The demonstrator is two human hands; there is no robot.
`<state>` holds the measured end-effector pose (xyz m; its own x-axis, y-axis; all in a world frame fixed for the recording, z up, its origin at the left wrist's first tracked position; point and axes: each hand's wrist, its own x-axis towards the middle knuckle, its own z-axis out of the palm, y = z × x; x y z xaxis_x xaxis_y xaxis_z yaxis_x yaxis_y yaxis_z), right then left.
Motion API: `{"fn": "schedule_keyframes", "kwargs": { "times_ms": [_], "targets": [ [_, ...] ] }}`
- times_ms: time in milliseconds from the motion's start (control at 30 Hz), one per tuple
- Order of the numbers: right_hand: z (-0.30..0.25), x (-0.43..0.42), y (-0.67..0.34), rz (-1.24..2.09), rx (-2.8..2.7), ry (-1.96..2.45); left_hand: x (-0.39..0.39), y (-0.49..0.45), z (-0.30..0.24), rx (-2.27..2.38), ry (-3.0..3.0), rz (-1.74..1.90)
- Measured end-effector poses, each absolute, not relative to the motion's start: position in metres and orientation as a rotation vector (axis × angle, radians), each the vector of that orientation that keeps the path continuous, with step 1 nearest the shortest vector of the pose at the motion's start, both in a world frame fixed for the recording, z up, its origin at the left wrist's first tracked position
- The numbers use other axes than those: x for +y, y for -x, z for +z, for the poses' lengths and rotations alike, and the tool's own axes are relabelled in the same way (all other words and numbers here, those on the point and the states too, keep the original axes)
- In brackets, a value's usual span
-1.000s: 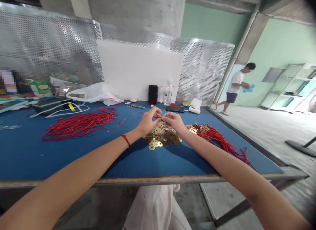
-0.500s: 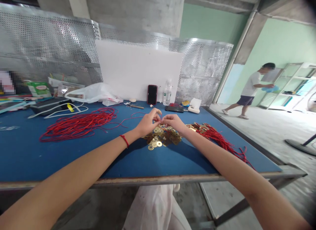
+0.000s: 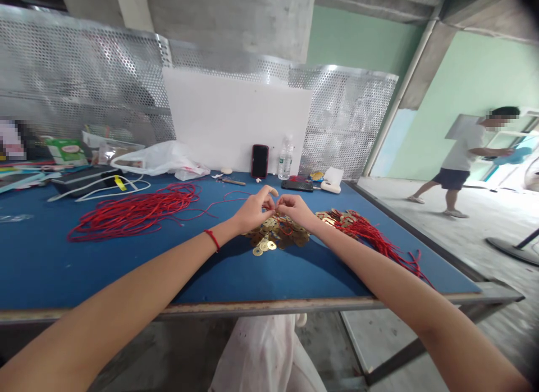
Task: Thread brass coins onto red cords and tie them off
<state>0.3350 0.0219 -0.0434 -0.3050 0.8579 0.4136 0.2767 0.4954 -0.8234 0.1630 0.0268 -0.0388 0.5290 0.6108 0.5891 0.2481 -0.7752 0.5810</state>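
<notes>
Above a pile of brass coins with square holes (image 3: 269,240), my left hand (image 3: 254,211) and my right hand (image 3: 296,210) meet, fingertips nearly touching. Both are closed in a pinch on a thin red cord (image 3: 229,200), which trails left towards a loose red bundle (image 3: 138,213). A short red loop hangs over the coins beneath my right hand. Whether a coin sits between the fingertips I cannot tell. Right of my right wrist lie more coins threaded on red cords (image 3: 370,232), their tails spread towards the table's right edge.
Along the back of the blue table (image 3: 126,274) stand a phone (image 3: 260,161) and clear bottles (image 3: 285,160). A dark flat device (image 3: 297,185) lies before them. At left are a white plastic bag (image 3: 164,158) and a pale cable (image 3: 126,194). A person (image 3: 458,156) walks at right.
My hands stay over the coins with small finger movements. The upright bit of cord between the fingertips no longer shows; a red loop now shows below my right hand. The person has walked further right.
</notes>
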Motion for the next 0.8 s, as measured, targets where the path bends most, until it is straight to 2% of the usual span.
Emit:
{"fn": "schedule_keyframes", "kwargs": {
  "times_ms": [133, 400, 600, 800],
  "targets": [
    [-0.040, 0.021, -0.334, 0.914, -1.633, 0.954, 0.029, -0.164, -0.037, 0.710, -2.241, 1.204],
    [-0.026, 0.046, -0.372, 0.955, -0.686, 0.849, 0.038, -0.157, -0.032, 0.791, -1.970, 1.305],
    [-0.016, 0.051, -0.396, 1.047, -0.776, 0.946, 0.043, -0.154, -0.030, 0.787, -1.841, 1.399],
    [-0.018, 0.039, -0.376, 0.963, -1.391, 1.123, 0.045, -0.154, -0.029, 0.766, -1.826, 1.418]
  ]
}}
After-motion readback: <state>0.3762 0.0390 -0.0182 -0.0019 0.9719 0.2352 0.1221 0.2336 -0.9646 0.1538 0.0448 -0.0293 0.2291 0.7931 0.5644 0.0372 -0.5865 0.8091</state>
